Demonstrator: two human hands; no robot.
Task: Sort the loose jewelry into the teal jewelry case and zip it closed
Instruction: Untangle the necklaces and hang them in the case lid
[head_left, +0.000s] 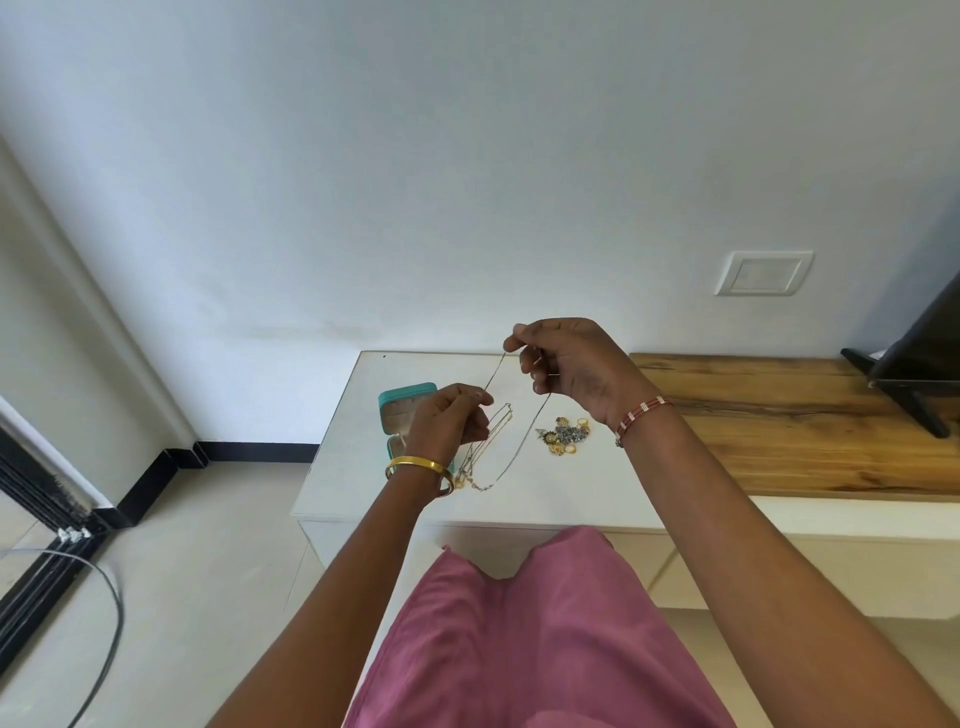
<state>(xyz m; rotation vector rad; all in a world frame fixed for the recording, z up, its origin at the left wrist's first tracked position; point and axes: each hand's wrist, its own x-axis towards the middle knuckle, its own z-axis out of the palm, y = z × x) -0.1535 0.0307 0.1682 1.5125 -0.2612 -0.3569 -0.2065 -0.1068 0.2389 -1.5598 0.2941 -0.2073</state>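
Your right hand (566, 366) is raised above the back of the white counter (332, 467), its thumb and forefinger pinching one end of a thin chain necklace (540, 415). Your left hand (449, 418) sits lower and nearer you, pinching the same chain further along, so a short run of it stretches taut between your two hands. From your right hand the rest of the chain hangs down in a long loop whose bottom lies on the counter near its front edge.

The teal jewelry case (400, 397) stands open just behind your left hand, partly hidden by it, and well in from the counter's left edge. A few more thin chains (501, 415) lie tangled beside your left hand, touching the counter. The pile of small loose jewelry (565, 434), gold and silver pieces, lies under your right wrist, close to where the white counter meets the wooden top (779, 415).

Bare white surface runs along the counter's left side and along the front strip near you. To the far right, a dark screen's stand (904, 400) rests on the wooden top, well apart from your hands. A grey cable (111, 613) curves across the floor at lower left.
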